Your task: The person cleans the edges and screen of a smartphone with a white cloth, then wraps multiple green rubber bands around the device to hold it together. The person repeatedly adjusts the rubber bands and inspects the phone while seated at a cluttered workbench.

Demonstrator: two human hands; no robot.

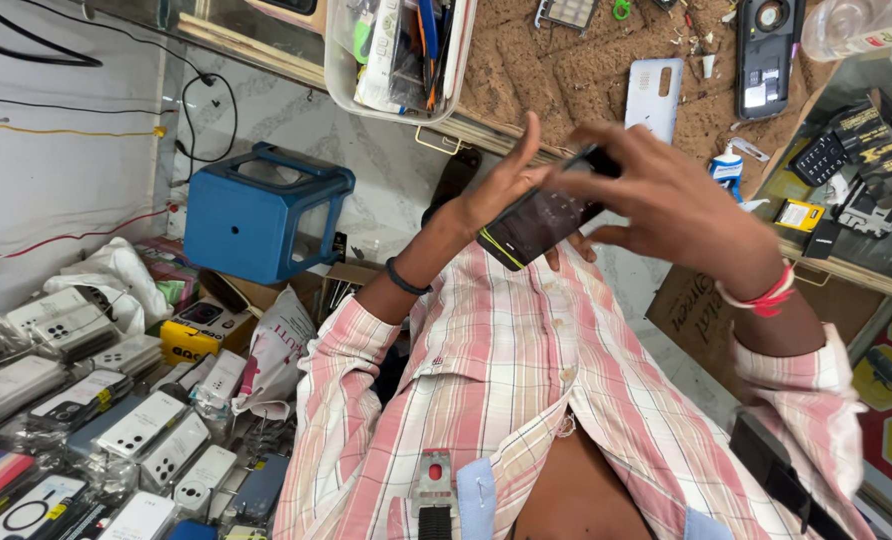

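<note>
Black smartphone (538, 222) held in mid-air above the lap, clear of the desk (576, 95).
Left hand (501, 185) cups its edge; right hand (666, 200) fingers (591, 170) pinch the top lightly. Probable risk: slippage, since nothing supports the phone underneath.

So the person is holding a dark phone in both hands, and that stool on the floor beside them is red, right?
Not quite. The head view shows the stool is blue, not red. The rest holds: the left hand and right hand both hold the dark phone.
</note>
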